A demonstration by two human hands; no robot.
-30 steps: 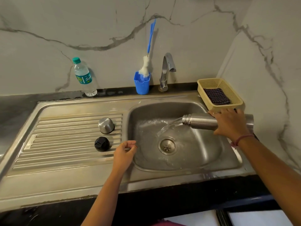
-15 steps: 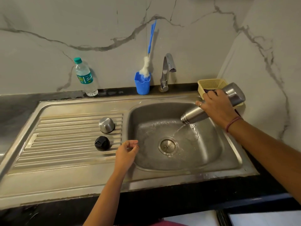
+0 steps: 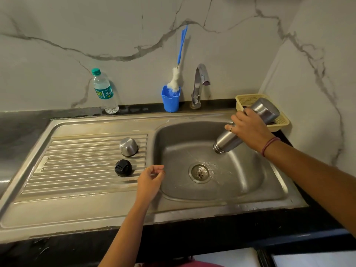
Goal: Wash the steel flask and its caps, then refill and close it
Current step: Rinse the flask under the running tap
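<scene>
The steel flask [image 3: 248, 126] hangs tilted over the right side of the sink basin [image 3: 250, 185], mouth down and to the left, base raised toward the back right corner, where it overlaps the yellow basket [image 3: 248, 98] standing on the counter behind it. The right hand [image 3: 248, 128] grasps the flask round its middle, fingers curled over the top of the body; a ring shows on one finger and a thread band on the wrist. Below and left of those fingers, past the flask's open mouth, lies the drain [image 3: 199, 173], with a thin wet sheen spread around it on the basin floor. The left hand [image 3: 149, 180] hovers at the basin's left rim, fingers loosely curled and holding nothing; whether it touches the rim is unclear. Just left of its fingertips, on the ribbed drainboard [image 3: 77, 160], sits the black inner cap [image 3: 123, 168], and just beyond that, farther from the hand, the steel outer cap [image 3: 128, 147] stands upside down, apart from the black one. Behind the basin, the tap [image 3: 200, 83] rises from the back ledge, its spout pointing right, between the two hands and well above them. Beside it on the left stands a blue holder [image 3: 171, 99] with a bottle brush [image 3: 178, 72] leaning on the marble wall, and farther left a plastic water bottle [image 3: 104, 91] with a green cap. Nothing lies between the flask's mouth and the drain.
</scene>
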